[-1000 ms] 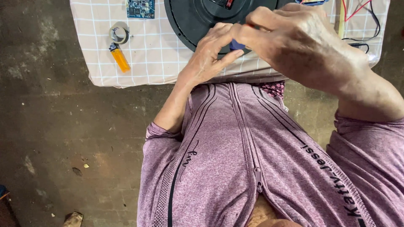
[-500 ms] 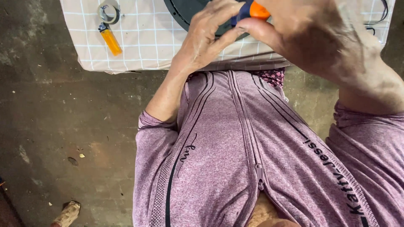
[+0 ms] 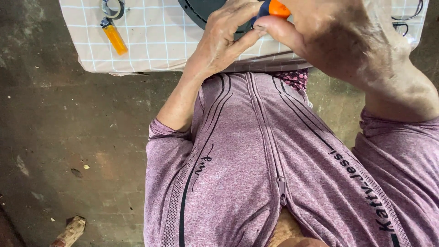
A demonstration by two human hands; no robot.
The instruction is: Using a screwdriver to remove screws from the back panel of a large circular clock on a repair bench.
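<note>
Gripping an orange-and-blue tool handle (image 3: 273,8), right hand (image 3: 338,43) closes around it; left hand (image 3: 222,39) pinches its blue part, over a black round disc (image 3: 206,10) at the checked-cloth table (image 3: 160,39) edge. Looks like mid-work on the disc; steady tip contact needed. No containers; orange lighter (image 3: 114,37) and tape roll (image 3: 113,8) lie apart.

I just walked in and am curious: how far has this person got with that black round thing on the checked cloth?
Done: nothing finished shows; most of the black round part is cut off at the picture's top edge. In hand: the left hand and right hand together grip an orange and blue tool over it. Left: hard to judge; an orange lighter lies untouched on the checked cloth.
</note>
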